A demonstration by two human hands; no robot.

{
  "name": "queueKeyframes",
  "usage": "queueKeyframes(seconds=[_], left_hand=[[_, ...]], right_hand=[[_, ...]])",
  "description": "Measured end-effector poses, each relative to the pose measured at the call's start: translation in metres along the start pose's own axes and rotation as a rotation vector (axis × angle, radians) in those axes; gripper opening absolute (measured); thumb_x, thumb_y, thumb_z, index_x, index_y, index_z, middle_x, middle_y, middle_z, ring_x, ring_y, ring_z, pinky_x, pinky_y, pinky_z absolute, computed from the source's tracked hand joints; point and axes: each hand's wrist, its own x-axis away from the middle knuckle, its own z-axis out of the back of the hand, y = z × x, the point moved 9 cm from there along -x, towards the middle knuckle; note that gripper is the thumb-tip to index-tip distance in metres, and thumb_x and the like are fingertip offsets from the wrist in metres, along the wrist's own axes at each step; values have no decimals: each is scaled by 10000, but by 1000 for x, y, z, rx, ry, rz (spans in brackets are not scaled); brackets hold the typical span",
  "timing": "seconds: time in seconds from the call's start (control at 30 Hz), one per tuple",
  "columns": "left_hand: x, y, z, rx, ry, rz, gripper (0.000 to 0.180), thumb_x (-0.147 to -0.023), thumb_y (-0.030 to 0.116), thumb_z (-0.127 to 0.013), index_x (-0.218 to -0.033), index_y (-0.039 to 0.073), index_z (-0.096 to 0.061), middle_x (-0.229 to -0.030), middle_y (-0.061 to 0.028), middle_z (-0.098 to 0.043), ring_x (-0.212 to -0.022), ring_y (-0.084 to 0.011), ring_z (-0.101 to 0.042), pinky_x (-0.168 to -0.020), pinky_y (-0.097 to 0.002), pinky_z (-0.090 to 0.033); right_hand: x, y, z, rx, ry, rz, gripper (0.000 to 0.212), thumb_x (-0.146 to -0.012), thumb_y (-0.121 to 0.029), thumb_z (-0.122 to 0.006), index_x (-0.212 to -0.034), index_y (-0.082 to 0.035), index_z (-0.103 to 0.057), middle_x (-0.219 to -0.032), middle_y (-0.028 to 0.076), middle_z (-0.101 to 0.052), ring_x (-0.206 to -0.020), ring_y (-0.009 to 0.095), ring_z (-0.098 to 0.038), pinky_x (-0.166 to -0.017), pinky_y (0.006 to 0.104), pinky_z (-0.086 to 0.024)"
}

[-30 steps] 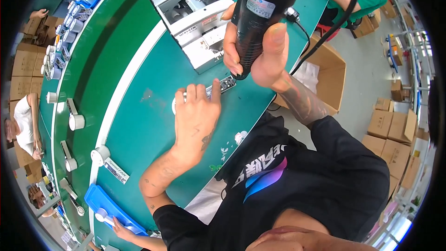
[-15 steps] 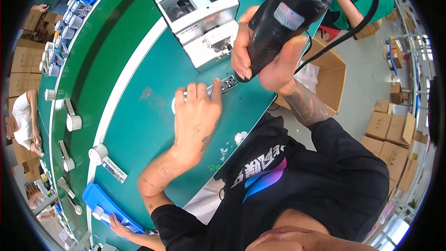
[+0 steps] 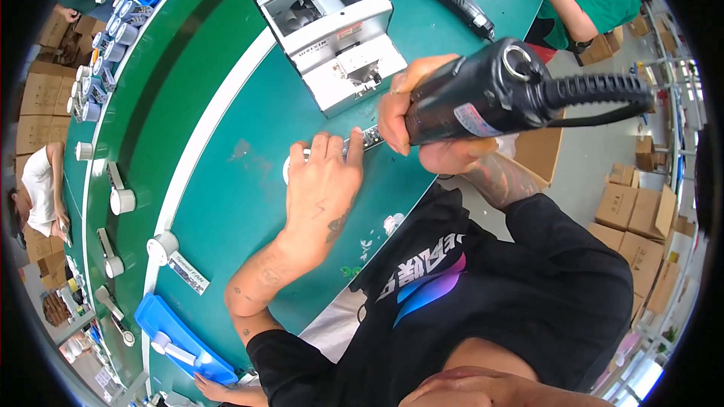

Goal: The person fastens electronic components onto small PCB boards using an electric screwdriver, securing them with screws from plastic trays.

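Note:
My right hand [image 3: 451,157] is wrapped around a black electric screwdriver [image 3: 483,102] with a thick cord at its back end. It leans to the right, its tip end toward a narrow circuit board [image 3: 371,138]; the tip itself is hidden behind my fingers. My left hand [image 3: 324,181] lies over the white handheld piece carrying that board, pressing it on the green table with the fingers. A rounded white end of the piece shows beside my left thumb; the rest is covered.
Beyond my hands stands a grey screw feeder [image 3: 343,45], with another electric screwdriver [image 3: 449,0] lying right of it. A green conveyor [image 3: 204,38] carries white handheld pieces. At lower left, a co-worker's hand [image 3: 213,390] is beside a blue tray [image 3: 151,318]. Cardboard boxes [image 3: 626,203] are stacked right.
The screwdriver's back end has swung right and down, tilting it more sideways. My left hand stays nearly in place. The co-worker's hand has let go of the white piece in the blue tray.

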Motion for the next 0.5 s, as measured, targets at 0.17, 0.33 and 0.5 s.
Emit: queueKeyframes(seconds=[0.17,0.33,0.5], left_hand=[[-5,5,-4,48,32,-80,488,-831,99,-654,-1316,43,-637,-959,-82,-661,-999,-231,-635,-846,-407,-486],[-7,13,5,104,66,-10,439,-916,237,-678,-1321,71,-643,-1018,-107,-658,-1019,-258,-632,-817,-383,-485],[15,-7,39,53,95,51,627,-877,398,-736,-1359,20,-602,-1090,-131,-682,-1116,-274,-622,-945,-426,-466]], right_hand=[[-29,-23,12,-145,-22,82,1035,-744,-986,-386,-1109,-23,-487,-602,79,-534,-447,169,-520,-446,291,-446],[-74,-28,5,-33,105,182,885,-914,-776,-445,-1219,51,-509,-653,64,-568,-471,119,-526,-439,249,-438],[-87,-31,-14,8,-35,364,488,-1024,-476,-600,-1129,-3,-539,-660,4,-531,-491,40,-485,-445,214,-376]])
